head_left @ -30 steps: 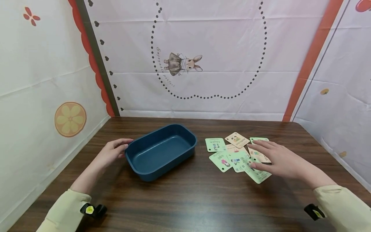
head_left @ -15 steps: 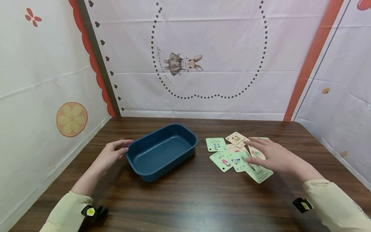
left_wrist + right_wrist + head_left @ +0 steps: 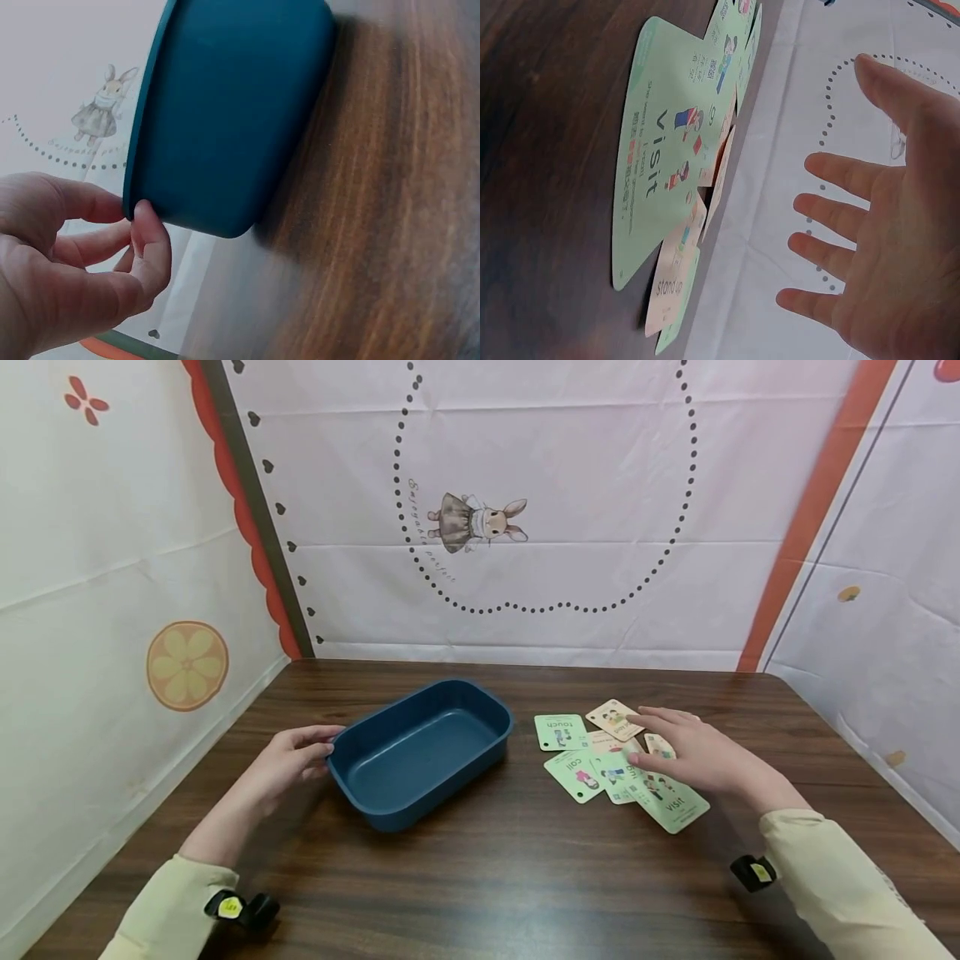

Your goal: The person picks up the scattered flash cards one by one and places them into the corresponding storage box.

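Steadying the blue tray (image 3: 420,756) with your left hand (image 3: 288,758) curled on its rim, lower your flat, spread right hand (image 3: 693,756) onto the cards (image 3: 600,760) beneath; gather them together.

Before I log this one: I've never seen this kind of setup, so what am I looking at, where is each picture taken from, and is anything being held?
There is no machine: a person works with bare hands and wears three cameras. The wide picture comes from the head, looking down at a dark wooden table. The other two come from the wrists, each seeing its own hand close up.

On the table sit a dark blue tray, which looks empty, and to its right a loose spread of picture word cards; "touch", "call" and "visit" can be read.

The left hand holds the tray's near-left rim between thumb and fingers, seen best from the left wrist. The right hand is open with fingers straight, over the cards; the right wrist view shows it gripping none.
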{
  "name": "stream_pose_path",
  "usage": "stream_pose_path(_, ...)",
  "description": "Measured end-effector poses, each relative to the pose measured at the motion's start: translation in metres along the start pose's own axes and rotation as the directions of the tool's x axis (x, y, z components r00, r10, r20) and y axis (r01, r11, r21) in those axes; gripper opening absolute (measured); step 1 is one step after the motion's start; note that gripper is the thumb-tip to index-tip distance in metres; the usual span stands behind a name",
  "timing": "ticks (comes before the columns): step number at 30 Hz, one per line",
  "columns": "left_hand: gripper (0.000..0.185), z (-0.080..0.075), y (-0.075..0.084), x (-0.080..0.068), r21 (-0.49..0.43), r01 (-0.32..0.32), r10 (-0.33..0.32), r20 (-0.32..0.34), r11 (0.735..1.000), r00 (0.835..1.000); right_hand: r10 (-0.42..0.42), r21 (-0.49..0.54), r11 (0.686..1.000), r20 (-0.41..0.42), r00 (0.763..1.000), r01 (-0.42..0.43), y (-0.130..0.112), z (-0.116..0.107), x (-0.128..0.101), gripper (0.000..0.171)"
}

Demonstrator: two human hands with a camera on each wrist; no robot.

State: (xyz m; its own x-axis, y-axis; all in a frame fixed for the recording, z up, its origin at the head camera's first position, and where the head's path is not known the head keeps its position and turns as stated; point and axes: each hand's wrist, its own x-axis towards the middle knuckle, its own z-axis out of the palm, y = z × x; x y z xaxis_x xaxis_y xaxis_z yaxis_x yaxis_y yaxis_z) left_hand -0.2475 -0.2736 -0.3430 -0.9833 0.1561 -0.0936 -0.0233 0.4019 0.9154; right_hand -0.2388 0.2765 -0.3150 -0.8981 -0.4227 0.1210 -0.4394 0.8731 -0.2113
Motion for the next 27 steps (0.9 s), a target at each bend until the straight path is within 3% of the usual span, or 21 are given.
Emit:
stream_pose_path(4,0.05,-0.001,-0.001,-0.001,-0.078,0.04,-0.039,0.016,0.996,0.999,-0.001,-0.018,1.0,-0.008,1.0,0.001,-0.001,0.002,0.004,0.07)
stream_pose_path(14,0.052,-0.003,0.0,-0.004,-0.141,0.064,-0.06,0.032,0.988,0.998,-0.006,-0.029,1.0,-0.01,1.0,0.005,-0.002,0.003,0.018,0.062)
stream_pose_path(27,0.058,0.003,0.0,-0.005,-0.283,0.116,-0.094,0.089,0.952,0.992,0.018,-0.014,1.0,0.034,0.999,-0.017,-0.007,0.005,0.036,0.053)
